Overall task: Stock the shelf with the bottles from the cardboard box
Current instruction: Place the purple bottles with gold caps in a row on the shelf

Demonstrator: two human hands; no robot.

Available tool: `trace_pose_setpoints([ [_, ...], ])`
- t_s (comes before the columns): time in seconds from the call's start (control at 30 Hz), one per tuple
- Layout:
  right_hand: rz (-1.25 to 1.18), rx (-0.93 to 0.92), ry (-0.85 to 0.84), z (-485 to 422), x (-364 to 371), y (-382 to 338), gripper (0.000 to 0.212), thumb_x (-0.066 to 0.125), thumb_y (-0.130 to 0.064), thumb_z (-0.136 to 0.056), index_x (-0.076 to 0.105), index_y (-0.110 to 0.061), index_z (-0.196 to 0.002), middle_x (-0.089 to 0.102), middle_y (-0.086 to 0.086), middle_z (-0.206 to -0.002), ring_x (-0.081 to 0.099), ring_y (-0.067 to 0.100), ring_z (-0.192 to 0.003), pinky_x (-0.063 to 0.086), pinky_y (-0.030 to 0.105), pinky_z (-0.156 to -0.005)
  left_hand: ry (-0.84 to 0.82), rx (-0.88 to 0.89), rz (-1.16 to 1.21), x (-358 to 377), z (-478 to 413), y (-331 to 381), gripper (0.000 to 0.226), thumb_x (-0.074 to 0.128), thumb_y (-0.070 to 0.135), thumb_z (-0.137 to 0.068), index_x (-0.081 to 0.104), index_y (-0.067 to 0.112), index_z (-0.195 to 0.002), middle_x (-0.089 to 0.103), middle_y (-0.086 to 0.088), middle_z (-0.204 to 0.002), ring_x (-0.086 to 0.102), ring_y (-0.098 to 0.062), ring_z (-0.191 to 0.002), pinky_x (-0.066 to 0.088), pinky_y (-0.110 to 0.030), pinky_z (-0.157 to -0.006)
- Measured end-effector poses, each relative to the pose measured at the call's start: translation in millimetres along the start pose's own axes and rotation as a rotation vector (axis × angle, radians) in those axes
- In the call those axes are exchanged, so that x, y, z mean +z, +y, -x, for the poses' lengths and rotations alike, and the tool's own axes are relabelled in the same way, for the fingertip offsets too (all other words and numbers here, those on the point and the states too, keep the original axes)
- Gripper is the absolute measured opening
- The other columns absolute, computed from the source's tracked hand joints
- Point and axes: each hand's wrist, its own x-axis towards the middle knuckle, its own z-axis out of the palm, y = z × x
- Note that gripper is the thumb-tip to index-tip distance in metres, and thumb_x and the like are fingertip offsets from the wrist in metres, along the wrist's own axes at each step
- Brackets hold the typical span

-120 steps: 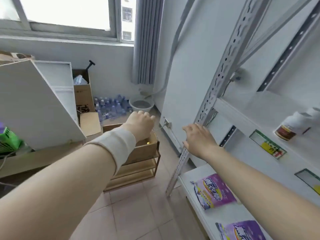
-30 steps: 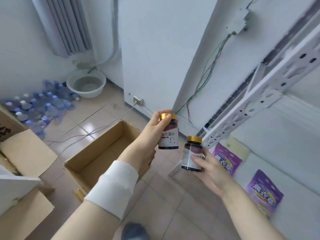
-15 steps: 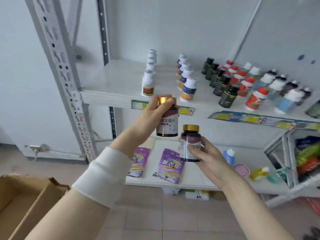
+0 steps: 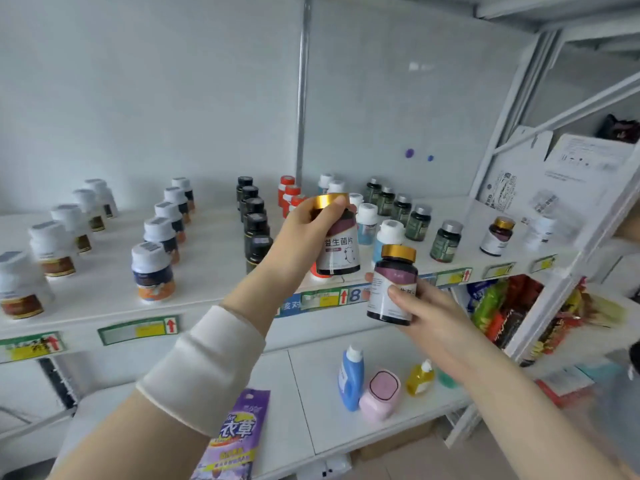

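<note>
White-painted steel all round; faced the shelf [image 4: 214,271], upper board already well filled: rows of white-capped bottles [image 4: 152,271] to the left, black bottles [image 4: 256,223] in the middle, dark green bottles [image 4: 446,242] further right; noted snack packets [image 4: 502,313], a purple pouch [image 4: 235,434] and a blue bottle [image 4: 351,375] on the boards below, none of them part of the job. Saw nothing certain of the cardboard box from this angle, so could not count the bottles left in it; judged the stocking well begun but unfinished, with at least two bottles not yet set down. Found a lone gold-capped bottle [image 4: 497,237] near the right end, seemingly the same make as the pair in hand, with bare board beside it; judged that gap the likely home for both. Held the left-hand bottle [image 4: 337,251] upright in the left hand [image 4: 304,237], in the air before the board's front edge, fingers curled round its shoulder, one fingertip hooked over the gold cap; held the right-hand bottle [image 4: 393,289] upright in the right hand [image 4: 426,310], just below and beside the first, thumb [image 4: 398,292] pressed across the label, remaining fingers wrapped behind and mostly hidden.
</note>
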Motion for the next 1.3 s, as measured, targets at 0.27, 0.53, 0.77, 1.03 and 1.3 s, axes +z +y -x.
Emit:
trace_pose_setpoints([
  [0.27, 0.084, -0.021, 0.128, -77.3, -110.5, -61.8, 0.083, 0.089, -0.035, -0.042, 0.058, -0.016, -0.117, 0.065, 0.012, -0.12, 0.062, 0.026, -0.11, 0.045, 0.043, -0.099, -0.15, 0.032, -0.129, 88.4, -126.9, -12.8, 0.037, 0.05, 0.037, -0.094, 0.047, 0.016, -0.124, 0.062, -0.001, -0.111, 0.061, -0.011, -0.099, 0.049, -0.018, -0.078],
  [0.53, 0.239, -0.042, 0.175, -151.5, -227.1, -101.0, 0.061, 0.074, -0.024, -0.064, 0.056, -0.013, -0.121, 0.066, 0.011, -0.117, 0.065, 0.02, -0.105, 0.049, 0.031, -0.09, -0.23, -0.011, -0.244, 175.3, -244.4, -38.0, 0.044, 0.049, 0.042, -0.093, 0.041, 0.016, -0.128, 0.06, -0.004, -0.122, 0.061, -0.011, -0.102, 0.05, -0.025, -0.086],
  [0.77, 0.474, -0.064, 0.117, -222.0, -335.3, -137.8, 0.053, 0.073, -0.015, -0.074, 0.054, -0.02, -0.123, 0.068, 0.0, -0.109, 0.064, 0.015, -0.1, 0.047, 0.032, -0.089, -0.186, -0.049, -0.331, 266.2, -327.4, -69.3, 0.042, 0.047, 0.042, -0.094, 0.039, 0.02, -0.129, 0.059, -0.003, -0.12, 0.058, -0.016, -0.105, 0.041, -0.027, -0.086],
  [1.03, 0.612, -0.039, 0.006, -296.3, -413.8, -155.2, 0.058, 0.076, -0.015, -0.074, 0.049, -0.021, -0.125, 0.062, 0.0, -0.118, 0.059, 0.016, -0.108, 0.043, 0.036, -0.1, -0.012, -0.129, -0.414, 317.8, -411.7, -101.9, 0.031, 0.057, 0.035, -0.091, 0.044, 0.023, -0.117, 0.058, -0.006, -0.117, 0.059, -0.017, -0.097, 0.049, -0.026, -0.079],
  [1.3, 0.861, 0.002, -0.119, -372.8, -422.8, -128.4, 0.065, 0.081, -0.02, -0.068, 0.045, -0.019, -0.122, 0.056, -0.002, -0.117, 0.055, 0.018, -0.107, 0.044, 0.028, -0.084, 0.059, -0.194, -0.685, 313.6, -478.9, -137.9, 0.044, 0.062, 0.034, -0.087, 0.046, 0.015, -0.123, 0.056, -0.001, -0.109, 0.053, -0.017, -0.095, 0.041, -0.024, -0.075],
])
